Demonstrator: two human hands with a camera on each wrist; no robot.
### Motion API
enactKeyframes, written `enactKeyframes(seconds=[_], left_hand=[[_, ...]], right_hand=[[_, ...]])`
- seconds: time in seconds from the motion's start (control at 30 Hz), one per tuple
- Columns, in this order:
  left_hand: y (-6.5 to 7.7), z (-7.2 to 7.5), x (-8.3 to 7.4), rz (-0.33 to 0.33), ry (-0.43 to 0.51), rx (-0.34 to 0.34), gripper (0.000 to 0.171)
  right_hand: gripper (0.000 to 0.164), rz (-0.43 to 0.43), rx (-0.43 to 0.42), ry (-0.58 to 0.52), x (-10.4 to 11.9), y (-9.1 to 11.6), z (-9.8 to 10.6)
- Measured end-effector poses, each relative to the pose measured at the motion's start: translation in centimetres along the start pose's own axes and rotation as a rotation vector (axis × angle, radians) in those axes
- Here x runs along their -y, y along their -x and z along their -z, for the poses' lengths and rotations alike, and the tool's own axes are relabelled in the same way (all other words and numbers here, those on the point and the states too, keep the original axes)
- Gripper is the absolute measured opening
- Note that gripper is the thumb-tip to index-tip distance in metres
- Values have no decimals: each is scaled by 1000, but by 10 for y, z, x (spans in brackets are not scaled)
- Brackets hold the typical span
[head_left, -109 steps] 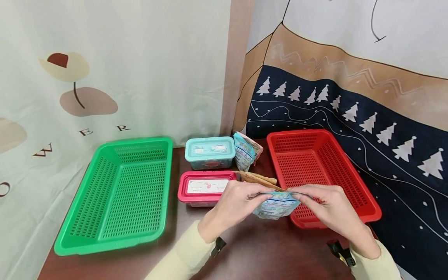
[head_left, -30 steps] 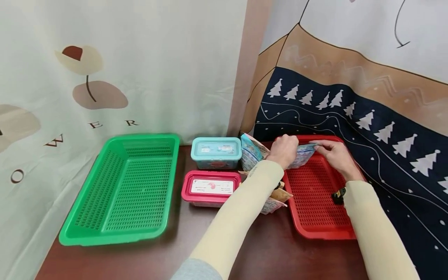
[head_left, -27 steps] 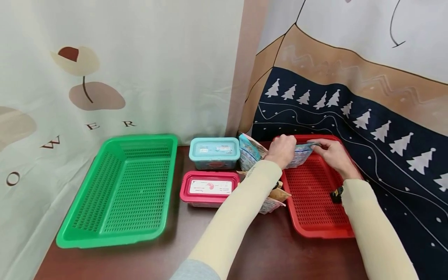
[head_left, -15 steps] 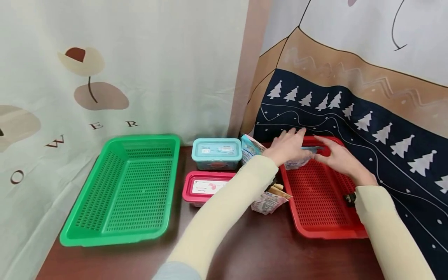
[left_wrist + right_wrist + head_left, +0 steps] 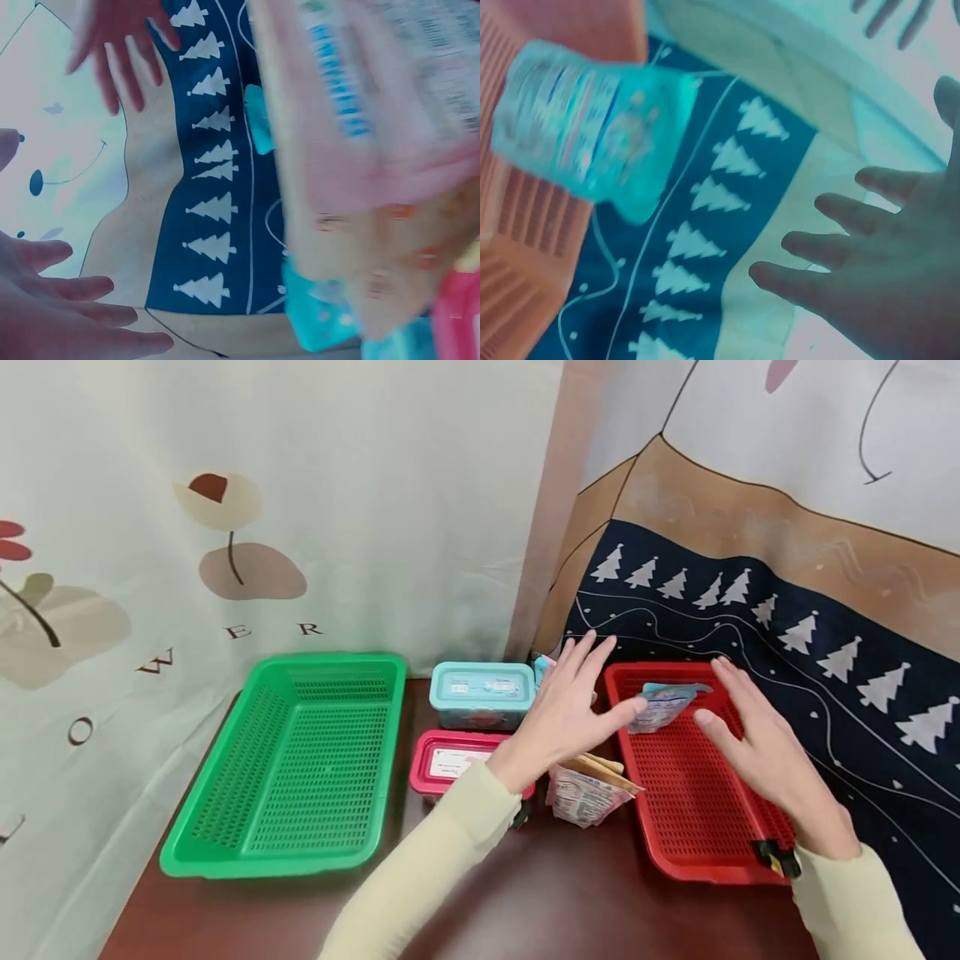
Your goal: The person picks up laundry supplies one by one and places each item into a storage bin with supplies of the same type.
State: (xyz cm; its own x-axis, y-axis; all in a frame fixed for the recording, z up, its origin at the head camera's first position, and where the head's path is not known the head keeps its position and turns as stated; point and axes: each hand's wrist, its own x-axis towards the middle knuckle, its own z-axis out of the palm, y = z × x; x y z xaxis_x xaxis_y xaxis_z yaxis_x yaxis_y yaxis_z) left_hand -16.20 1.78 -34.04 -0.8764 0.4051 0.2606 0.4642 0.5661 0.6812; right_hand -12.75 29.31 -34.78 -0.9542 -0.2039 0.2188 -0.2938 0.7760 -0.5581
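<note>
1. We saw the two hands apart from each other, fingers straight and thumbs spread: the left hand (image 5: 566, 706) pointed toward 1 o'clock, the right hand (image 5: 765, 752) toward 11 o'clock.
2. We found the blue pouch (image 5: 663, 706) inside the red basket (image 5: 697, 802), at about 11 o'clock from its middle. The left hand lay at 9 o'clock from the pouch and the right hand at 4 o'clock; in the right wrist view the right hand was clear of it. Whether the left thumb touched it, we could not tell.
3. Just beyond the basket's 9 o'clock side, we noted a pink-and-white pouch (image 5: 588, 802) on the table (image 5: 540, 893), a brown pouch (image 5: 592, 767) right behind it.
4. Further toward 9 o'clock, we saw a pink box (image 5: 453, 762), a light-blue box (image 5: 483, 685) at its 12 o'clock, then a green basket (image 5: 277, 863).
</note>
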Motion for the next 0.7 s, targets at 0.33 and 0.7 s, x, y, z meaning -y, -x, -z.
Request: enactKeyframes(seconds=[0.33, 0.7], left_hand=[[62, -19, 21, -46, 24, -62, 80], [94, -21, 48, -68, 14, -158, 60]], right_hand=[[62, 31, -189, -31, 26, 52, -26], [64, 101, -184, 24, 47, 61, -69]])
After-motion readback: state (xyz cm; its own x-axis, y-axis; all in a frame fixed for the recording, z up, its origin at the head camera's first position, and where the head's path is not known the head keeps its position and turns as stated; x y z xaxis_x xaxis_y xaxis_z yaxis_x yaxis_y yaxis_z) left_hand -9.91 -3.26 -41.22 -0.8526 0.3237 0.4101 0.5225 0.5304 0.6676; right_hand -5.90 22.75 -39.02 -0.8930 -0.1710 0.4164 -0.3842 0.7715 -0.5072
